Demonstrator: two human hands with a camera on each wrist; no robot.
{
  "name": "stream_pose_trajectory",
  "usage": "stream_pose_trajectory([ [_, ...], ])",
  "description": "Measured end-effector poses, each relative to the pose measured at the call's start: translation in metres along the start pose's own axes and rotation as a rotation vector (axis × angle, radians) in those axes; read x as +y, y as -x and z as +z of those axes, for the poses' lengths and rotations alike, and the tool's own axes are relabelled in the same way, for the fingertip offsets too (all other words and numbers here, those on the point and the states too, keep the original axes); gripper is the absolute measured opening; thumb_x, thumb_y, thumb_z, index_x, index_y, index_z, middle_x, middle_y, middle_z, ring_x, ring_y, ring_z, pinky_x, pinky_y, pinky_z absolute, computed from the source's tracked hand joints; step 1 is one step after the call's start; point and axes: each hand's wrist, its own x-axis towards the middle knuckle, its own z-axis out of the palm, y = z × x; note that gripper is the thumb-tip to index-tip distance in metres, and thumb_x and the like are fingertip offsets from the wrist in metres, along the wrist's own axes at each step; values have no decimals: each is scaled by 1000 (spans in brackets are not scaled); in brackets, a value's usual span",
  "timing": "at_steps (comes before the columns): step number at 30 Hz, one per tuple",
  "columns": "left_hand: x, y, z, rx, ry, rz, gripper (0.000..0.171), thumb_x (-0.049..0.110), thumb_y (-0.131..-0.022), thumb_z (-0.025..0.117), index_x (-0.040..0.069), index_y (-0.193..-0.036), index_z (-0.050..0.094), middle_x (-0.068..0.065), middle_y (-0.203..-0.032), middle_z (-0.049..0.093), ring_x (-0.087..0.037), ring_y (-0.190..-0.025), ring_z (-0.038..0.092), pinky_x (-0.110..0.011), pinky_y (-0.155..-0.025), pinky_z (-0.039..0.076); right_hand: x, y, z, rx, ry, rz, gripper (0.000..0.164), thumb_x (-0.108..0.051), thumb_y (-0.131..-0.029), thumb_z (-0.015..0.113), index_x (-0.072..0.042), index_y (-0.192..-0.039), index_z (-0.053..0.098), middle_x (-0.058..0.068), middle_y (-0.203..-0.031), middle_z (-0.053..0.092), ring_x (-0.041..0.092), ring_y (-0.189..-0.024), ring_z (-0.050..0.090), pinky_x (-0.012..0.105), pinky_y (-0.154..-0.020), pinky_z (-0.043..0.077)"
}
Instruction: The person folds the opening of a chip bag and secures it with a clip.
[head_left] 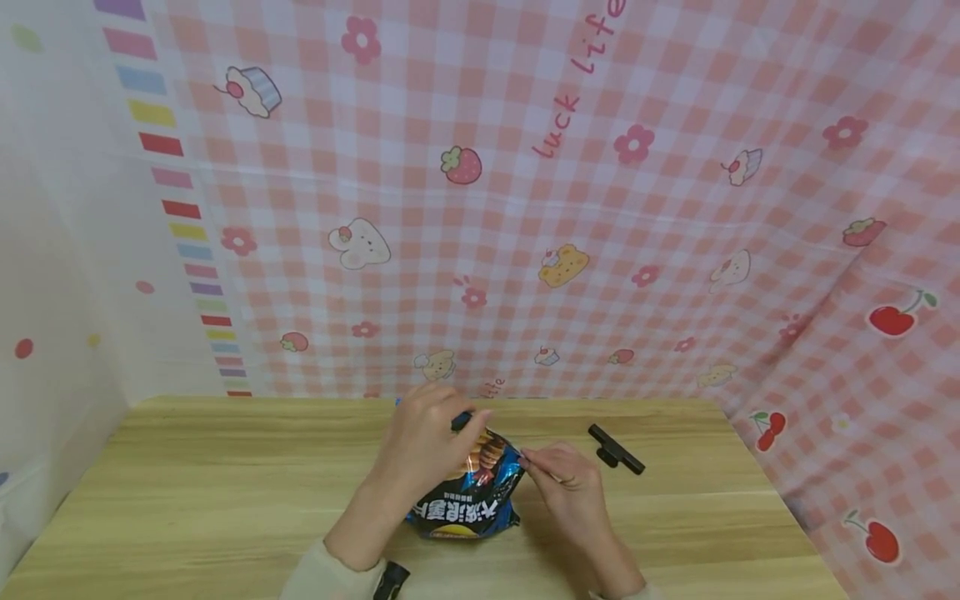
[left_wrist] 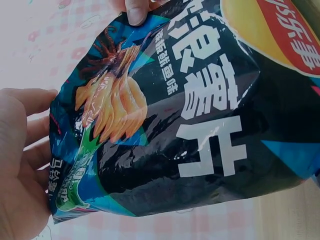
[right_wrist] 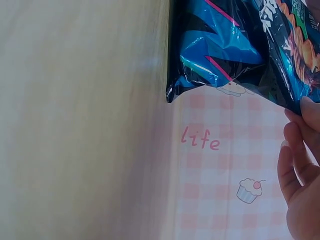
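Note:
A black and blue bag of potato chips [head_left: 465,508] stands on the table, its printed front towards me and its lettering upside down in the head view. My left hand [head_left: 423,433] holds its upper edge from the left. In the left wrist view several fingers of that left hand [left_wrist: 22,165] pass behind the chip bag [left_wrist: 150,115], partly hidden by it. My right hand [head_left: 566,483] pinches the bag's upper right corner between thumb and forefinger. The right wrist view shows this right hand [right_wrist: 305,150] at the corner of the chip bag [right_wrist: 220,50].
A black bar with a short stem [head_left: 617,450] lies on the wood-grain table [head_left: 225,492], to the right of the bag and beyond my right hand. Pink checked cloth [head_left: 510,217] hangs behind the table and along its right side. A black device [head_left: 391,580] sits at my left wrist.

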Motion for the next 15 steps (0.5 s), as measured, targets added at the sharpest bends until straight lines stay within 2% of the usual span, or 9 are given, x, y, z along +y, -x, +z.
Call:
stream_pose_trajectory([
  [4, 0, 0, -1, -10, -8, -2, 12, 18, -86, 87, 7, -88, 82, -3, -84, 75, -19, -77, 69, -35, -74, 59, -2, 0, 1, 10, 25, 5, 24, 17, -76, 83, 0, -93, 82, 4, -85, 78, 15, -75, 69, 15, -65, 55],
  [8, 0, 1, -3, -56, -24, -20, 14, 18, -88, 85, 5, -92, 81, -6, -89, 76, -21, -83, 69, -36, -80, 60, -5, 0, 0, 6, 40, 51, 23, 16, -78, 83, -2, -93, 83, 0, -84, 78, 14, -75, 69, 16, -65, 56],
  [15, 2, 1, -7, -128, -23, -62, 15, 16, -90, 82, 4, -99, 80, -8, -99, 76, -25, -96, 71, -41, -93, 58, -8, 1, -3, -63, -13, 260, 18, 6, -88, 80, -6, -101, 82, 2, -90, 77, 11, -81, 66, 29, -73, 58],
])
